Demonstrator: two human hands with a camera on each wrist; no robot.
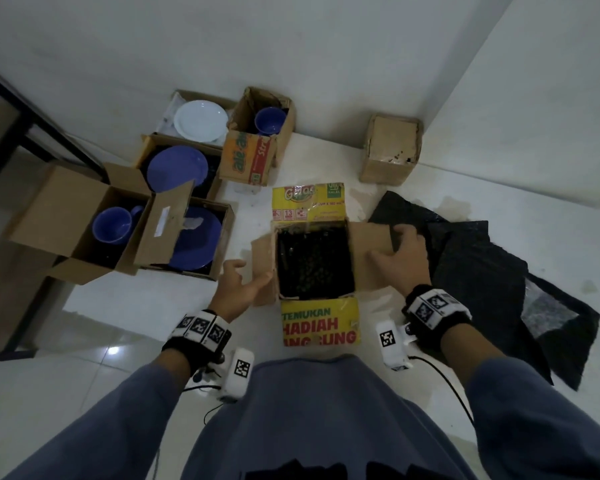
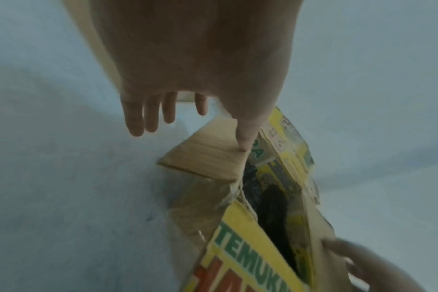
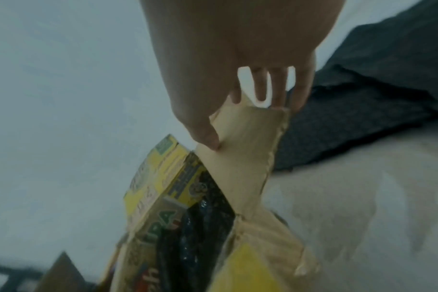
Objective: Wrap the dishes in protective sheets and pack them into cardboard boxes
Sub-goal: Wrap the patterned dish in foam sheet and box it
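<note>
Open yellow-printed cardboard box [image 1: 317, 322] on pale floor, a hand at each side flap.

Straight ahead at the knees: box with four flaps spread, yellow near flap lettered in green and red, dark crinkled protective wrap [image 1: 314, 259] filling the inside. Left hand [image 1: 238, 284] at plain brown left flap [image 1: 261, 268]: thumb tip pressed on its top face, fingers straight and spread beyond the edge, gripping nothing. Right hand [image 1: 400, 256] on brown right flap [image 1: 369, 251]: thumb on the inner face, fingers over the outer edge, pinching the card. Just right, black protective sheets [image 1: 482, 271] lying crumpled on the floor. Farther left, open brown cartons [image 1: 73, 199] with blue mugs [image 1: 113, 225], blue plates [image 1: 177, 169] and a white plate [image 1: 201, 120]. Far right by the wall, small closed brown box [image 1: 390, 148].
</note>
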